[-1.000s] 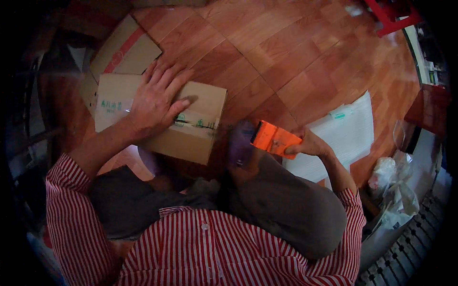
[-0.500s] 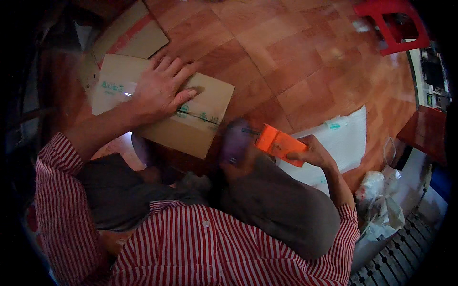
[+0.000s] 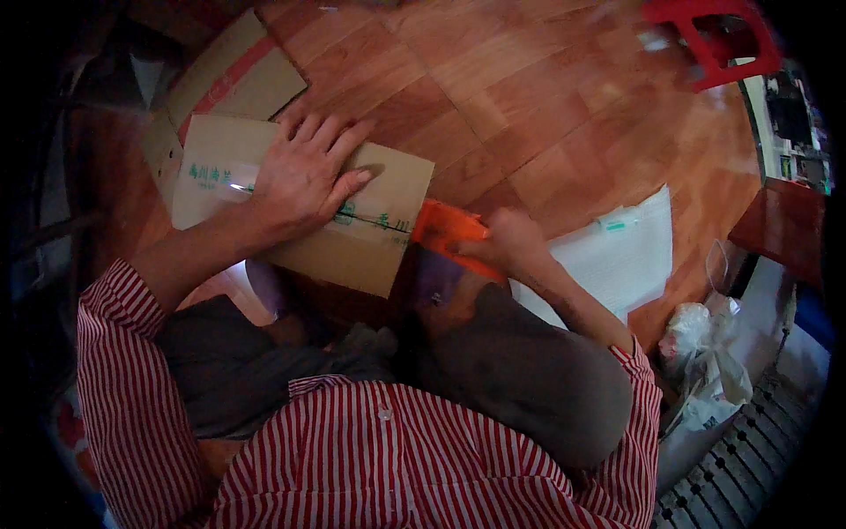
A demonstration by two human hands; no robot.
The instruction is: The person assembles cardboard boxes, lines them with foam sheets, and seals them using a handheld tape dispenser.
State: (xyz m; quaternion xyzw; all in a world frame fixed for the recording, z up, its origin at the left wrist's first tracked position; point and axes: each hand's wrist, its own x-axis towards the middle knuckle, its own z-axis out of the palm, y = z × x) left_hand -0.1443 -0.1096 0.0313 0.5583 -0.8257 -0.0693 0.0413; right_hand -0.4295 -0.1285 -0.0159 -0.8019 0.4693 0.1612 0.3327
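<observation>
A closed cardboard box (image 3: 344, 257) with green print lies in front of me, between my feet. A shiny strip crosses its top along the seam. My left hand (image 3: 304, 181) lies flat on the box top, fingers stretched out and the thumb apart. In my right hand (image 3: 514, 243) I grip an orange tape dispenser (image 3: 448, 231), its front end against or very close to the right end of the box. My fingers hide part of the dispenser.
Another cardboard piece (image 3: 280, 84) with a red stripe lies beyond the box. A white padded sheet (image 3: 621, 260) rests on the wooden floor (image 3: 520, 115) at right. Farther out are a red plastic stool (image 3: 705, 66), plastic bags (image 3: 705, 370) and a dark slatted rack (image 3: 731, 458).
My right hand has carried the orange tape dispenser left and slightly away from me, up to the box's right end. The left hand stays flat on the box.
</observation>
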